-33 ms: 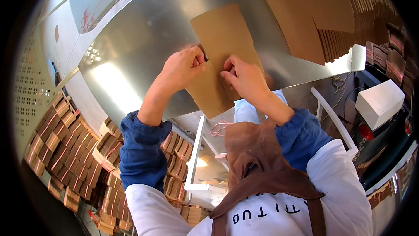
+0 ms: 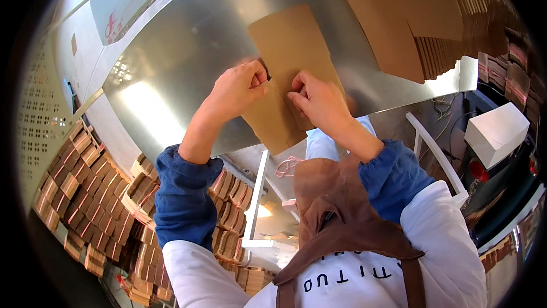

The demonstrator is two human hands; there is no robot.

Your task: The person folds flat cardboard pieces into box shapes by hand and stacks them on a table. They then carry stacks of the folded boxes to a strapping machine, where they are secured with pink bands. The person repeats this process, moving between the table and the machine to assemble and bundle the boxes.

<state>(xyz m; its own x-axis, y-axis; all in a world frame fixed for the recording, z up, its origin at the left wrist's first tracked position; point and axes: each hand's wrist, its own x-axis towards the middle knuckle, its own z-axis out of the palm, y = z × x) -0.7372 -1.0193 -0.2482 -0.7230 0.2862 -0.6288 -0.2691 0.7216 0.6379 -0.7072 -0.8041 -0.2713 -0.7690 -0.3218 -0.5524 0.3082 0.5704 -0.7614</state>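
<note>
A brown cardboard box blank (image 2: 296,37) lies on a shiny metal tabletop (image 2: 188,63), its near end reaching past the table's front edge. Creases and a partly folded flap show across its near half. My left hand (image 2: 242,86) is closed at the blank's left edge, thumb and fingers together beside a small dark gap. Over the middle of the near half, my right hand (image 2: 319,100) is closed too, thumb and forefinger pinched at the crease line. The fingertips partly hide what lies between them.
A stack of flat cardboard blanks (image 2: 399,17) covers the table's right end. Tied bundles of cardboard (image 2: 91,194) are piled on the floor at left. A white metal frame (image 2: 259,194) stands below the table edge. At right is a white box (image 2: 497,134) near cables.
</note>
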